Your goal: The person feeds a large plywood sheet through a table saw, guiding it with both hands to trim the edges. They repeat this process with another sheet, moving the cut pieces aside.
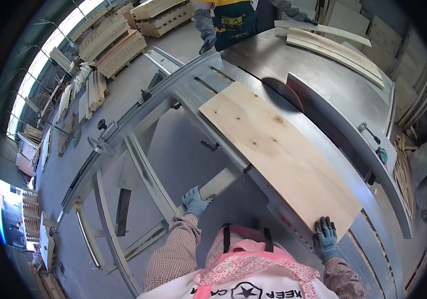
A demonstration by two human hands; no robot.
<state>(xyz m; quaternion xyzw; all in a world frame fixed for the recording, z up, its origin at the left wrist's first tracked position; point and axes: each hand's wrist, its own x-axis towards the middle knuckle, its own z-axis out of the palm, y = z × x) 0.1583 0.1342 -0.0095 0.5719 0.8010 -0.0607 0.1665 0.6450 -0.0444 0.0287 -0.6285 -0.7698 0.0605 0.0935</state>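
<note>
A long plywood board (273, 144) with several dark knots lies flat on the metal table of a panel saw (358, 189). At the board's near right end, my gloved right hand (326, 238) rests with its fingers stretched out over the top near the edge. My gloved left hand (196, 202) is closed around the metal crossbar (221, 182) of the sliding frame, left of the board. Past the board's far right side, the round saw blade (284, 93) stands up from the table, beside the long metal fence (343, 129).
A co-worker (236, 22) in a dark apron stands beyond the saw's far end. Wood strips (335, 55) lie on the far right tabletop. The sliding frame (148, 174) with its rails spreads left. Stacked lumber (118, 50) stands on the floor at the far left.
</note>
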